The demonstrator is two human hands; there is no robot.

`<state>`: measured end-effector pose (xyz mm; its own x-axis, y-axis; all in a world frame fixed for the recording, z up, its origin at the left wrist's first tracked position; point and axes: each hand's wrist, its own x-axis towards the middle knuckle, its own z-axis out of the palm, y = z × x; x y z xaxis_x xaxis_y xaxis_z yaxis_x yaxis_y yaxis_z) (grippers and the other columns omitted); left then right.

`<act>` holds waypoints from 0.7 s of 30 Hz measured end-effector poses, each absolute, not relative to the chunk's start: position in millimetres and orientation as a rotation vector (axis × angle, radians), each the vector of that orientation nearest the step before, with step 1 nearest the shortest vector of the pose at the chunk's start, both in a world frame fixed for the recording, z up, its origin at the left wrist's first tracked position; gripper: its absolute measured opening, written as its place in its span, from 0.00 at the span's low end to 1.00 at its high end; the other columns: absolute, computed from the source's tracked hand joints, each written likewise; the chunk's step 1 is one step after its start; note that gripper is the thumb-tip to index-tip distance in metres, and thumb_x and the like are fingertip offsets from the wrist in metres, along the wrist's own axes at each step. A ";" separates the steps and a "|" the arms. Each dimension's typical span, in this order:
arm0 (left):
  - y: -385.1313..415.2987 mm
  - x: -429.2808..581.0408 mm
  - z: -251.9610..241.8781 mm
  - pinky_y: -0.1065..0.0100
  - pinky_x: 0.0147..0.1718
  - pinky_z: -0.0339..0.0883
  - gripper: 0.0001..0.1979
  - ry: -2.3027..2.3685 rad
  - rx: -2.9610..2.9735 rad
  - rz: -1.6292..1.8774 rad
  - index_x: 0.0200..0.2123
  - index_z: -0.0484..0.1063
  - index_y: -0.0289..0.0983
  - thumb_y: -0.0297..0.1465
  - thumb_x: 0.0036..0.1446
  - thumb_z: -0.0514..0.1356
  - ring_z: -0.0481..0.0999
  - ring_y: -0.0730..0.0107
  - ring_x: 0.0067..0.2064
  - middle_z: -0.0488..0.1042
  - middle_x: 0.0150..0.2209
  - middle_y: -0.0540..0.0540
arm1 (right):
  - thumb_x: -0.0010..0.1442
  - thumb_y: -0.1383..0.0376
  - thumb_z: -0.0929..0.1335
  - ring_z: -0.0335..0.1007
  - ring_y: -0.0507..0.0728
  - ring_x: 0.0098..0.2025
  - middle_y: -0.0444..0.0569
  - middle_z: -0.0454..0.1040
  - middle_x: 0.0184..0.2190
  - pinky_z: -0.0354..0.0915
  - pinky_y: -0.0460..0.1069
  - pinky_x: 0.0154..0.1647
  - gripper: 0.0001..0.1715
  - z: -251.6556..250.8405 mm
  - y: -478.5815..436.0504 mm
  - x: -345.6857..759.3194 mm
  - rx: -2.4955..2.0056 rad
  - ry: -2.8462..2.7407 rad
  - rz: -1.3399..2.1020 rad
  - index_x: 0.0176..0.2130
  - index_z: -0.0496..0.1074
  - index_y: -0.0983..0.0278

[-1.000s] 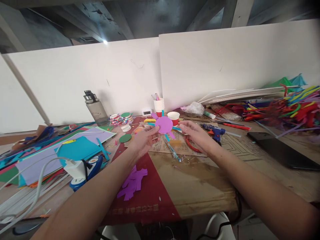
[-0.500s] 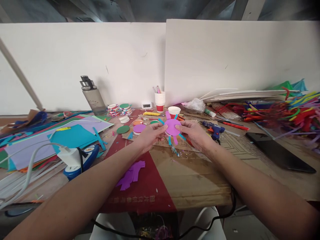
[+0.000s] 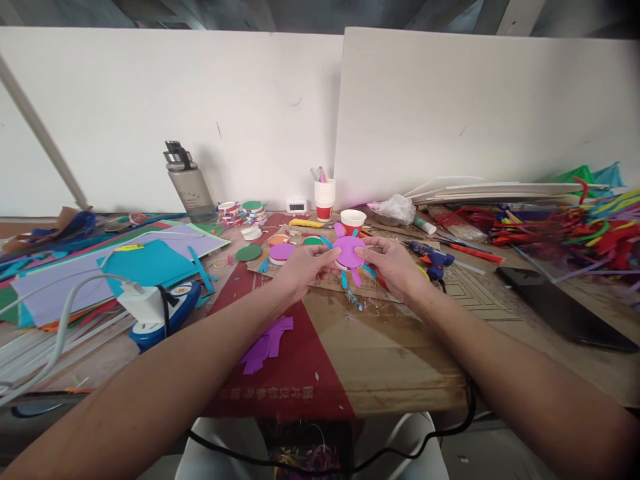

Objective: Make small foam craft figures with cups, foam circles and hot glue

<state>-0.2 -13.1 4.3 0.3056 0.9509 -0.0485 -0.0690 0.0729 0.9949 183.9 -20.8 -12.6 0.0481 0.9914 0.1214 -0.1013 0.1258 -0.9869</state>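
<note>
**Purple disc with strips, held at both edges**

Position: purple disc (image 3: pixel 349 251) is lifted just above the cardboard sheet (image 3: pixel 390 347), near the middle of the desk, in front of the red-and-white paper cup (image 3: pixel 353 220).

Hands: left hand (image 3: pixel 305 267) pinches the disc's left edge, with the thumb on top and the fingers curled under. Right hand (image 3: pixel 393 267) does the same on the right edge. Both are partly closed and hold nothing else.

Progress (judged): strips already radiate from the rim, teal and purple alternating, about six visible. A white edge shows beneath the disc; I cannot tell what it is. Loose purple strips (image 3: pixel 265 340) lie unused on the red patch nearer the body. A similar purple-topped piece (image 3: pixel 281 252) and a green disc (image 3: pixel 249 253) sit to the left, neither bearing strips. So this piece looks largely assembled, and the others are not started.

Materials: the disc is flat, matte and cleanly round, probably foam sheet or card. The strips are narrow with blunt ends. The cardboard is brown and printed, littered with small offcuts. A blue glue gun (image 3: pixel 431 260) rests just right of the right hand.
</note>
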 end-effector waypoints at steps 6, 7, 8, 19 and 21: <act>-14.8 1.2 5.1 0.70 0.25 0.58 0.22 0.988 1.210 0.971 0.29 0.75 0.33 0.44 0.39 0.74 0.73 0.73 0.26 0.76 0.25 0.46 | 0.36 0.54 0.81 0.75 0.55 0.32 0.47 0.80 0.30 0.68 0.51 0.38 0.30 -11.7 -21.7 182.3 -1.060 -1.152 1.093 0.37 0.74 0.64; -14.8 1.2 5.2 0.70 0.26 0.58 0.21 0.992 1.211 0.969 0.29 0.75 0.33 0.44 0.40 0.74 0.72 0.74 0.26 0.76 0.25 0.46 | 0.36 0.55 0.81 0.75 0.55 0.32 0.47 0.80 0.30 0.68 0.51 0.38 0.30 -11.6 -21.7 182.2 -1.051 -1.147 1.099 0.37 0.74 0.64; -14.7 1.1 5.1 0.70 0.26 0.59 0.21 0.996 1.210 0.964 0.29 0.76 0.33 0.44 0.40 0.74 0.72 0.74 0.26 0.76 0.25 0.46 | 0.36 0.55 0.81 0.75 0.55 0.32 0.47 0.80 0.30 0.68 0.51 0.38 0.30 -11.5 -21.7 182.2 -1.041 -1.143 1.105 0.37 0.74 0.64; -12.7 0.4 1.5 0.69 0.27 0.60 0.21 0.981 1.207 0.960 0.27 0.75 0.33 0.44 0.40 0.74 0.75 0.70 0.29 0.77 0.26 0.44 | 0.36 0.56 0.81 0.75 0.55 0.32 0.47 0.79 0.30 0.69 0.52 0.40 0.30 -9.4 -22.4 182.2 -1.053 -1.143 1.088 0.37 0.73 0.63; -12.3 -0.2 1.4 0.70 0.27 0.60 0.21 0.976 1.196 0.947 0.28 0.75 0.33 0.44 0.40 0.74 0.75 0.70 0.29 0.77 0.27 0.43 | 0.36 0.55 0.81 0.75 0.55 0.33 0.47 0.80 0.31 0.69 0.53 0.40 0.30 -9.7 -22.2 182.7 -1.057 -1.158 1.083 0.38 0.73 0.63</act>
